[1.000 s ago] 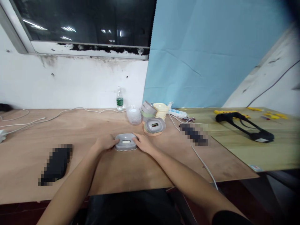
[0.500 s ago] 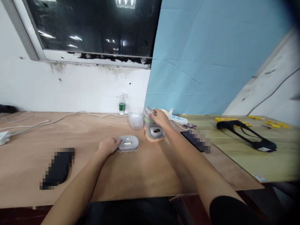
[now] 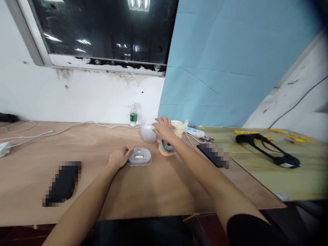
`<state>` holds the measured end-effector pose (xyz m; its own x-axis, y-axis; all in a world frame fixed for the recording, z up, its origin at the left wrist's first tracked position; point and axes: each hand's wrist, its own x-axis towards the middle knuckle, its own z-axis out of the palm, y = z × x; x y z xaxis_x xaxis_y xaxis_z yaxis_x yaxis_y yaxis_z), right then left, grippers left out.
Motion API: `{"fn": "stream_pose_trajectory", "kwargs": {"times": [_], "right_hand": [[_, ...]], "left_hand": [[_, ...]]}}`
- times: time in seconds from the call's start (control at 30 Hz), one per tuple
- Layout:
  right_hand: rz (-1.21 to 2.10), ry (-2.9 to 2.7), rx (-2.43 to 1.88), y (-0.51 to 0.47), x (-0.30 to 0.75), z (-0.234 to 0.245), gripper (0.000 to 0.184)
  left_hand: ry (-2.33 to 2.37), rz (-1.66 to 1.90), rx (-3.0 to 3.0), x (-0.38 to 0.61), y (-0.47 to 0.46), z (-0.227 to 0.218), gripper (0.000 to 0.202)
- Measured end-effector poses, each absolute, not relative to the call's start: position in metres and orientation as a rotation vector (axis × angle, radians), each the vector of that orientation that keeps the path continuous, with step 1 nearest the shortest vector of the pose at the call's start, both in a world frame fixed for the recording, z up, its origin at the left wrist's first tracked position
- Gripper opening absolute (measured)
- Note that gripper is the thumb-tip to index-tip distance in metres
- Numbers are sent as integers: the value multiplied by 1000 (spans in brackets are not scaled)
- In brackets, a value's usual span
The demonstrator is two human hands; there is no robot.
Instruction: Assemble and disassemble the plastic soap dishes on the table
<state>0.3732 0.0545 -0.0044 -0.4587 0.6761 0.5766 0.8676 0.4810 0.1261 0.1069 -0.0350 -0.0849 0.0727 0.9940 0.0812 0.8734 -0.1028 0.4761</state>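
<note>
My left hand (image 3: 119, 158) is at the left end of a grey oval dish-like piece (image 3: 143, 160) with a pale slot in its middle, lying on the table. Its thumb and fingers close on that rim. Farther back, my right hand (image 3: 164, 130) is open, fingers spread, above a group of stacked pieces it partly covers. Below its wrist shows a grey slotted piece (image 3: 166, 146) on a peach-coloured base (image 3: 164, 152). Left of the fingers stand nested clear plastic bowls (image 3: 148, 134); just right of the hand is a cream cup-shaped stack (image 3: 178, 125).
A water bottle (image 3: 133, 116) stands by the wall. A power strip (image 3: 195, 132), white cables and a dark phone-like slab (image 3: 208, 154) lie to the right. Farther right is a black strap frame (image 3: 269, 150); a black object (image 3: 64, 186) lies at left.
My right hand has let go of the grey and green stacked pieces and moved slightly left, fingers now spread over them. My left hand stays at the dish, its thumb shifted slightly toward the upper edge.
</note>
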Motion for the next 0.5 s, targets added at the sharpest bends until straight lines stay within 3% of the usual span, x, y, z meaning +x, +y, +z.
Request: {"fn": "stream_pose_trajectory", "kwargs": {"times": [0.27, 0.5], "right_hand": [[-303, -2293, -1146, 46, 357, 2, 22], [643, -1809, -869, -26, 332, -31, 34]], "left_hand": [[1853, 875, 1968, 106, -32, -90, 63], [1410, 1480, 1949, 104, -32, -88, 75]]}}
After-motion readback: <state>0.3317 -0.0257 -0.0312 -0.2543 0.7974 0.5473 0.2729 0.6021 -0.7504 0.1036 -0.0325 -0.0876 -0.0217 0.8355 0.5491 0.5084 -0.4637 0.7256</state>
